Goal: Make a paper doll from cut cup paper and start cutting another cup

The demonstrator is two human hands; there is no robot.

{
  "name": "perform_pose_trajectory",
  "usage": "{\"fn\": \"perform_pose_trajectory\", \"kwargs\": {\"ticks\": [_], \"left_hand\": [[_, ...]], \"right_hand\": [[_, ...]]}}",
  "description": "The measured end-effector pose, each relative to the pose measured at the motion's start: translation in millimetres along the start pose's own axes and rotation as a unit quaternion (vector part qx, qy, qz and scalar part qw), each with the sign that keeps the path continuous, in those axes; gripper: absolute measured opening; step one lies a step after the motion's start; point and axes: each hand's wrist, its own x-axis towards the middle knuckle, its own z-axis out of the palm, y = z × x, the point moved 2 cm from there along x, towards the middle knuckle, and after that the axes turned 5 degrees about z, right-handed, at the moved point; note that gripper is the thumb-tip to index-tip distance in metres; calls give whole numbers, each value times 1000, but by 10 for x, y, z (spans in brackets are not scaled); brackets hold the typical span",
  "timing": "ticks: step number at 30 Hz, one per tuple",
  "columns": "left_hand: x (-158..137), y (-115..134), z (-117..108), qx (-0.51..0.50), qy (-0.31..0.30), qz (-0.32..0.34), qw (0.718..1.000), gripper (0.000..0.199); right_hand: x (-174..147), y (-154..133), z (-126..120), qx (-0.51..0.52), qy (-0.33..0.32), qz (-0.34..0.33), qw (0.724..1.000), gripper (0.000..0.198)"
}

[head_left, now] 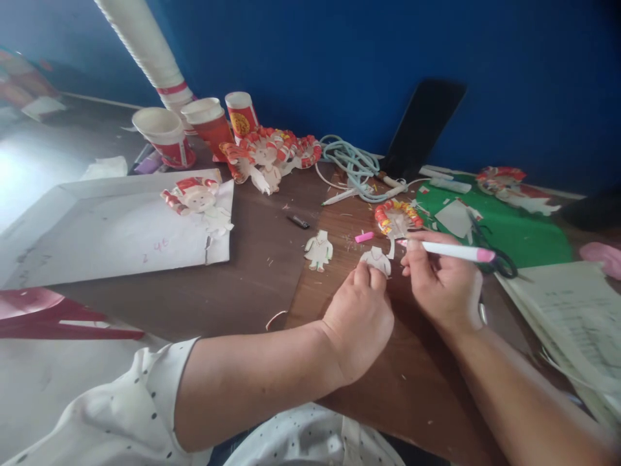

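My right hand [439, 281] is closed around a white felt-tip pen [446, 250] with a pink end, its tip pointing left. Under the bent fingers of my left hand [361, 317] a white paper cutout [377, 259] shaped like a dress or body is held on the table. The pen tip is just above and right of this cutout, apart from it. A second paper cutout [319, 251] with green marks lies to the left. Between them is a pink pen cap [364, 237]. Behind, a cut paper figure with a red and yellow curled fringe [398, 217] lies close to the pen.
Red-and-white paper cups [162, 136] and fringed figures [266, 152] stand at the back. A pale blue cable [352, 158] coils near a leaning black phone [424, 126]. Black scissors [499, 259] lie on the green sheet [528, 239]. White cardboard [121, 233] covers the left, papers [577, 310] the right.
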Motion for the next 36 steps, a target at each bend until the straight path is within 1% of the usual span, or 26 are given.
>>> {"fn": "perform_pose_trajectory", "kwargs": {"ticks": [1, 3, 7, 10, 13, 19, 24, 30, 36], "left_hand": [[1, -2, -2, -4, 0, -2, 1000, 38], [3, -8, -8, -5, -2, -1, 1000, 37], [2, -13, -26, 12, -9, 15, 1000, 34], [-4, -6, -36, 25, -11, 30, 999, 33], [-10, 0, -44, 43, -15, 32, 998, 35], [-8, -3, -61, 45, -16, 27, 998, 36], [-14, 0, -56, 51, -14, 31, 998, 37], [-16, 3, -45, 51, 1, 33, 998, 34], [-17, 5, -44, 41, 3, 35, 999, 32]], "right_hand": [[-8, -5, -11, 16, 5, 3, 1000, 30], [-20, -14, -35, 10, 10, -1, 1000, 30], [-24, -16, -88, -93, -7, -21, 995, 25], [-21, -4, -116, -180, -47, -21, 982, 25], [-27, 9, -118, -219, -98, -15, 971, 27], [-59, -5, -85, -202, -123, -10, 972, 26], [-69, -1, -58, -188, -120, -15, 975, 28], [-68, -2, -54, -201, -120, -4, 972, 29], [-65, -22, -72, -159, -123, 14, 980, 26]]}}
